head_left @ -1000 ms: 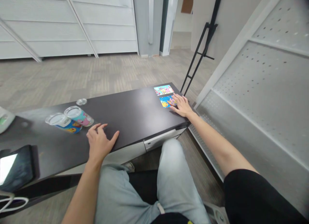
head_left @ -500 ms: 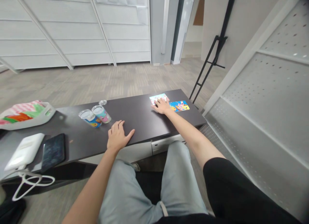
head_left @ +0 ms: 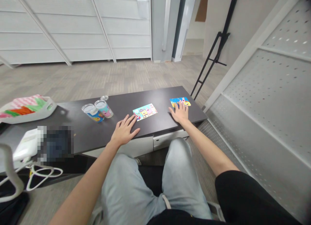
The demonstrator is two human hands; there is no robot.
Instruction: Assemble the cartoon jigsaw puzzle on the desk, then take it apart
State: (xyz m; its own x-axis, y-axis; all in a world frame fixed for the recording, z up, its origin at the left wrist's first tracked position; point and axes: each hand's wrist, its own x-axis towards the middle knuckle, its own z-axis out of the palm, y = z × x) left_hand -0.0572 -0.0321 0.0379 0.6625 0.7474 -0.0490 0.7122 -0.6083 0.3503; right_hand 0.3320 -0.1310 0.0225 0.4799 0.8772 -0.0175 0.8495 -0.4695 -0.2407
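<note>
Two cartoon picture cards lie flat on the dark table [head_left: 160, 97]. My right hand [head_left: 179, 113] rests flat with its fingertips on the near edge of the right card [head_left: 180, 101]. The other card [head_left: 145, 111] lies at the table's middle. My left hand [head_left: 124, 131] lies flat on the tabletop, fingers spread, its fingertips just short of that card's left corner. Neither hand holds anything.
Two small cartoon-printed cans [head_left: 97, 110] stand left of the cards, with a clear lid [head_left: 104, 97] behind them. A white basket [head_left: 26, 109], a white power bank [head_left: 26, 146] with cable and a blurred-out phone [head_left: 55, 144] lie at the left. A perforated metal panel [head_left: 267, 98] rises at right.
One card has been slid from the right end to the table's middle. My right hand has moved back right onto the other card. My left hand has shifted toward the middle card.
</note>
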